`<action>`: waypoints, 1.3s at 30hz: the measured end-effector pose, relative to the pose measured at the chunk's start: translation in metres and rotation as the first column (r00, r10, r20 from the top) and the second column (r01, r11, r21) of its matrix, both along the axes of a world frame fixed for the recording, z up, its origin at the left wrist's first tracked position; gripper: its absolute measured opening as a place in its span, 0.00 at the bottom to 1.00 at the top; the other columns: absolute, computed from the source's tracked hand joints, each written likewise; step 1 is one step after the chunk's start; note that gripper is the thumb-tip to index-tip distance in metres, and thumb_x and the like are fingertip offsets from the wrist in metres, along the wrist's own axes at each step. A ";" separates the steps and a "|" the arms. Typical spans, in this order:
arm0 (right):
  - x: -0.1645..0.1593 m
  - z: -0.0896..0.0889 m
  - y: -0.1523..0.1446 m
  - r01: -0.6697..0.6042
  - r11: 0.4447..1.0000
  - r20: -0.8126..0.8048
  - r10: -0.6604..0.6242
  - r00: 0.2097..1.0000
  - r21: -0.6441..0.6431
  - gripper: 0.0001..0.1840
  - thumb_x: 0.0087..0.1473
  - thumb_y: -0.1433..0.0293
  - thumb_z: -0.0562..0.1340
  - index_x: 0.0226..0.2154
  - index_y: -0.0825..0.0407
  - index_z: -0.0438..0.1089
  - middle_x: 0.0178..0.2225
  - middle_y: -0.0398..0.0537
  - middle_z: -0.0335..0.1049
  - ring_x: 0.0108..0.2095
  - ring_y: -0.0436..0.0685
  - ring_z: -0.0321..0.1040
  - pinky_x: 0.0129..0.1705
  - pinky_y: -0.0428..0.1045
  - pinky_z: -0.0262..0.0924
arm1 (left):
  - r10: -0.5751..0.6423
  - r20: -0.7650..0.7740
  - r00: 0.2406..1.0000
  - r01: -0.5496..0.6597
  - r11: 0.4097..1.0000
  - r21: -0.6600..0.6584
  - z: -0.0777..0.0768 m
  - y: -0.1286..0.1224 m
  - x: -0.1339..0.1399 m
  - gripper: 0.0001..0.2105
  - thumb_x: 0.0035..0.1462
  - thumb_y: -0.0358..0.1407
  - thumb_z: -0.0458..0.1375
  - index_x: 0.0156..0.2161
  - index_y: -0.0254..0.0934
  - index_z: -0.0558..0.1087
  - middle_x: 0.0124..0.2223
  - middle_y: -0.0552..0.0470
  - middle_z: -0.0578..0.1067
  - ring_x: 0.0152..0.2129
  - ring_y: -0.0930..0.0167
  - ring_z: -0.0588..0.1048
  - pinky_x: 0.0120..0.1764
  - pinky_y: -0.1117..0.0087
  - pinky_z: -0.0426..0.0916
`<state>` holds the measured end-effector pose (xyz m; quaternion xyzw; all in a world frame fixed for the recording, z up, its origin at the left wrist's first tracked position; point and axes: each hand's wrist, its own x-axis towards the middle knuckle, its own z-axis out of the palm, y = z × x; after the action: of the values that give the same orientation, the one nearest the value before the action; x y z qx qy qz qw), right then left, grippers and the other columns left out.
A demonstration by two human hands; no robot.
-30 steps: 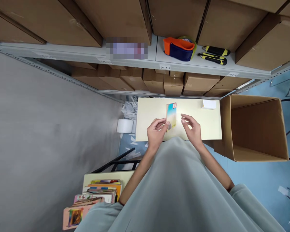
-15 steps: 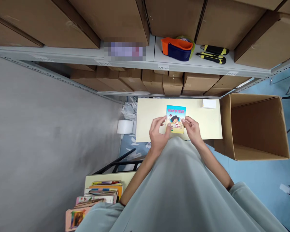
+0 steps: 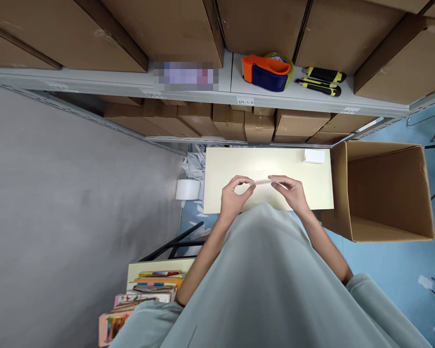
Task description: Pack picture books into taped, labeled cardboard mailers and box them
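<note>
The left hand (image 3: 235,195), thumb and fingertips nearly meeting, pinches one edge of a thin booklet (image 3: 263,182), seen edge-on and blurred over the cream tabletop (image 3: 217,166). It looks light and flexible, likely to bow if squeezed inward, so a gentle pinch at opposite edges suits it; the right hand (image 3: 293,192), similarly narrowed, grips the far edge.

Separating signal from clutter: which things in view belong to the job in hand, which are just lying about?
In the job:
left hand
right hand
thin booklet, edge-on between them

Apparently lying about:
tape dispenser
utility knives
small white box
open cardboard box
book stack
white roll
</note>
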<state>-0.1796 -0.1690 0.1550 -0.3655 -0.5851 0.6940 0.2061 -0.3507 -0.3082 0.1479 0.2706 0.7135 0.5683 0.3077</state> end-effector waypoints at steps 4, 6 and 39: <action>0.005 -0.002 0.007 -0.007 0.967 -0.043 0.019 0.999 0.254 0.09 0.64 0.56 0.71 0.43 0.38 0.88 0.57 0.46 0.84 0.65 0.64 0.74 0.71 0.64 0.66 | -0.030 -0.428 0.903 0.079 0.992 0.096 0.000 -0.003 -0.009 0.04 0.65 0.36 0.65 0.37 0.44 0.82 0.44 0.49 0.86 0.50 0.61 0.81 0.58 0.53 0.75; 0.007 -0.003 0.009 -0.003 0.947 -0.079 0.030 0.996 0.320 0.09 0.67 0.60 0.69 0.43 0.36 0.88 0.58 0.45 0.83 0.66 0.63 0.73 0.71 0.63 0.67 | -0.020 -0.564 0.826 0.108 0.987 0.123 -0.001 -0.004 -0.012 0.06 0.67 0.34 0.64 0.38 0.45 0.82 0.47 0.49 0.87 0.54 0.60 0.81 0.60 0.50 0.74; 0.000 0.016 0.013 -0.060 0.959 0.079 0.085 0.993 -0.276 0.34 0.55 0.35 0.71 0.34 0.49 0.76 0.39 0.56 0.87 0.29 0.55 0.78 0.36 0.51 0.72 | 0.033 0.272 0.962 -0.017 0.998 -0.064 0.004 0.004 -0.009 0.29 0.54 0.63 0.72 0.40 0.35 0.83 0.28 0.49 0.82 0.23 0.65 0.83 0.32 0.65 0.80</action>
<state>-0.1798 -0.1560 0.1710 -0.3995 -0.5056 0.7579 0.1017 -0.3596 -0.3047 0.1520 0.1713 0.6848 0.5819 0.4039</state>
